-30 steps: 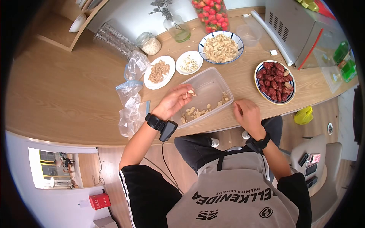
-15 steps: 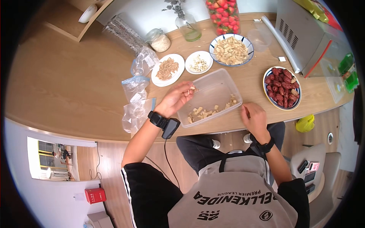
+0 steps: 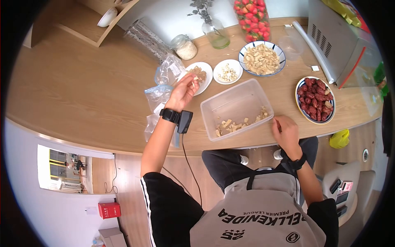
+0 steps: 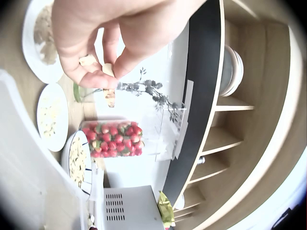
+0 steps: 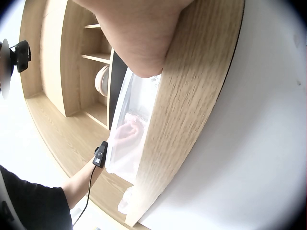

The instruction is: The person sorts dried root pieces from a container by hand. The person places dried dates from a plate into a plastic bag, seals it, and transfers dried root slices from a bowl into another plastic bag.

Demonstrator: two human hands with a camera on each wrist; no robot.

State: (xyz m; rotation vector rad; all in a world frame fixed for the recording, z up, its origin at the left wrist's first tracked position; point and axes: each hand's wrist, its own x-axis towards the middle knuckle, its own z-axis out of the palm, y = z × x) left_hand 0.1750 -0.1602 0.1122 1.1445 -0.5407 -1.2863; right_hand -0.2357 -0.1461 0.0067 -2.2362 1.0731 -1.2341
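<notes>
My left hand (image 3: 183,93) is over the near edge of the white plate (image 3: 208,82) that holds brown strips. In the left wrist view, its thumb and fingers pinch pale dried pieces (image 4: 109,98). The clear plastic box (image 3: 210,108), with several pale pieces (image 3: 232,126) along its near side, lies right of that hand. My right hand (image 3: 286,133) rests on the table edge beside the box's right corner, fingers loosely curled and holding nothing visible. In the right wrist view only part of this hand (image 5: 144,43) shows, against the box (image 5: 122,160).
A small plate of pale round seeds (image 3: 227,71), a bowl of dried slices (image 3: 262,59) and a bowl of red dates (image 3: 316,100) stand behind and right. Plastic bags (image 3: 158,98) lie at left. Jar (image 3: 184,47), vase (image 3: 218,38), strawberry container (image 3: 252,21) and grey appliance (image 3: 329,41) stand at the back.
My left hand has moved from above the box's left side to the plate of brown strips, still pinching pieces. My right hand stays beside the box. The head view has shifted.
</notes>
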